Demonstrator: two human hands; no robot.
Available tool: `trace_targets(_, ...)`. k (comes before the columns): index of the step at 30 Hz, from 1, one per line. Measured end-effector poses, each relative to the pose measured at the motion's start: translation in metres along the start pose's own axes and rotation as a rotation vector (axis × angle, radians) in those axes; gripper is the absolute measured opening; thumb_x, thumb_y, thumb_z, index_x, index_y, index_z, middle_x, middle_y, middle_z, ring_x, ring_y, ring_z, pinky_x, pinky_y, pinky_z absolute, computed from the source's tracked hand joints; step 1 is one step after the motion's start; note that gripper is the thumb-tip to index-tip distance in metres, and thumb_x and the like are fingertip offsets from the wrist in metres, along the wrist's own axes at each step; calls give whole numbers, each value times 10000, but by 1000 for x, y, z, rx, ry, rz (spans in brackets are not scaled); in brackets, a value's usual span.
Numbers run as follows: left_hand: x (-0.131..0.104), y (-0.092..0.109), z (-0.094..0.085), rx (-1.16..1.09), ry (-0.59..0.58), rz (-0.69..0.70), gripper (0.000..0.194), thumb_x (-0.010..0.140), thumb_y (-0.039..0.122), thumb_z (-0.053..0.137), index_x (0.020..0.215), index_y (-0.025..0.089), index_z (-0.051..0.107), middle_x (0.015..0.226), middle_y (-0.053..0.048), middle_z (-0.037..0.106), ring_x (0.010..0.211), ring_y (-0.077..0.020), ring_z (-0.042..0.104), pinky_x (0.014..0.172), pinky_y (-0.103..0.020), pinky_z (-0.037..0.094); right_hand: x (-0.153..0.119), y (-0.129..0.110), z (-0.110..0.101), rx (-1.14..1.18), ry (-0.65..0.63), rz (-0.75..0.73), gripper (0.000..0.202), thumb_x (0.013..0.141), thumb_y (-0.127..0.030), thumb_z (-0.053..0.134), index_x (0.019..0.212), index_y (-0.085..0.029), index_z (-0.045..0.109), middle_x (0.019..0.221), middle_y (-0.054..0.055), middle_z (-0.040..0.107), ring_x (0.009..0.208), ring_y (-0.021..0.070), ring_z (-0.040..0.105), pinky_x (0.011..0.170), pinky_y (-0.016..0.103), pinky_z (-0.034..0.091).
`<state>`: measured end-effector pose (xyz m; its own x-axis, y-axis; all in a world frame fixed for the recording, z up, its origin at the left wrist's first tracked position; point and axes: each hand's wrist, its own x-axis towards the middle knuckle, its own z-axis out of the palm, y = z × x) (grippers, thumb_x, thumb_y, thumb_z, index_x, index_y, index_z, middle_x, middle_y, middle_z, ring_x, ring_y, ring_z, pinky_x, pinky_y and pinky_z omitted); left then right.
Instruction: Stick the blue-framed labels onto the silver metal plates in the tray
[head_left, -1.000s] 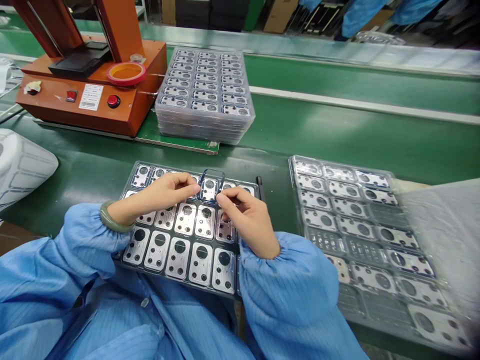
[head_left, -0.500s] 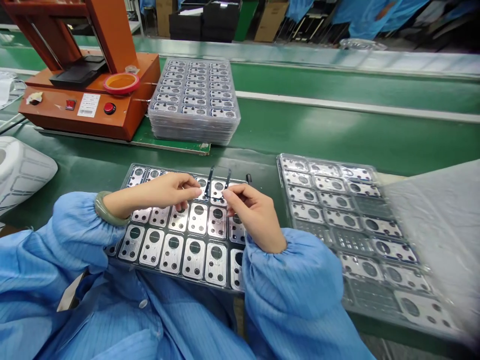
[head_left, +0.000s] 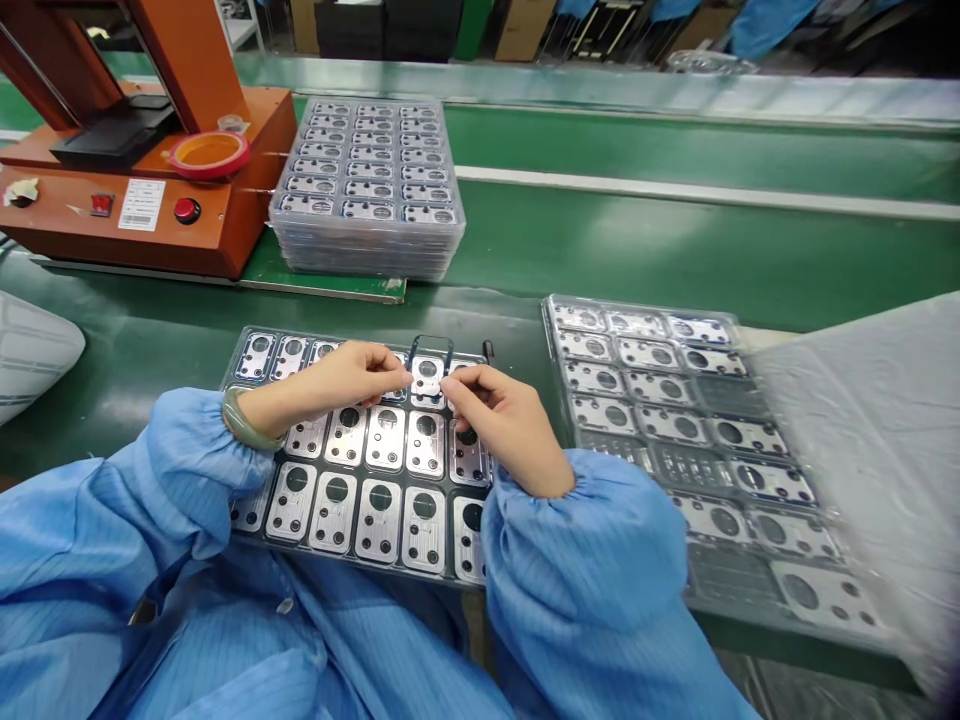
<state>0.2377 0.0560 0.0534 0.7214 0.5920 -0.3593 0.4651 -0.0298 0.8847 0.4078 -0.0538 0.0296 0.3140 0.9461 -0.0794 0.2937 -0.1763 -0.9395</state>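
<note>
A thin dark rectangular frame [head_left: 433, 339], perhaps an adhesive gasket, is pinched at its near corners by both hands. My left hand [head_left: 364, 374] grips the left side between thumb and fingertip. The right corner sits in the pinch of my right hand [head_left: 506, 415]. The frame tilts over a silver plate [head_left: 427, 374] in the back row; whether it touches the plate I cannot tell. Below my hands lies a clear plastic tray [head_left: 337, 562] with rows of silver plates, each with a large round opening and small holes. My forearms hide part of it.
To the right, another tray [head_left: 731, 557] holds plates and some vacant pockets, partly under a translucent sheet [head_left: 885, 440]. A stack of filled trays [head_left: 367, 245] stands behind, beside an orange press [head_left: 247, 225] with a tape roll [head_left: 208, 155] on it. A white roll [head_left: 34, 355] is at left.
The frame has come lower and closer over the back-row plate, still held in both hands. My left hand has moved slightly right relative to the tray. The camera view has shifted a little.
</note>
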Motion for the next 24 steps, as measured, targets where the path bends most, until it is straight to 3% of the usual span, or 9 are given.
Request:
trace_targets(9, 18, -4, 20, 407, 157, 182, 192, 783, 267, 564, 632, 156, 605, 729, -30, 601, 750, -162, 561, 703, -290, 419, 4, 9, 1, -324, 61, 40, 231, 796, -399, 547, 739, -195, 639, 705, 13, 631, 676, 169, 581, 669, 305, 447)
trace_targets(24, 24, -14, 32, 520, 203, 174, 190, 807, 320, 538, 751, 180, 655, 872, -37, 541, 823, -171, 575, 807, -331, 466, 4, 5, 1, -448, 69, 132, 202, 783, -353, 525, 685, -200, 614, 688, 2, 632, 655, 158, 560, 637, 280, 384)
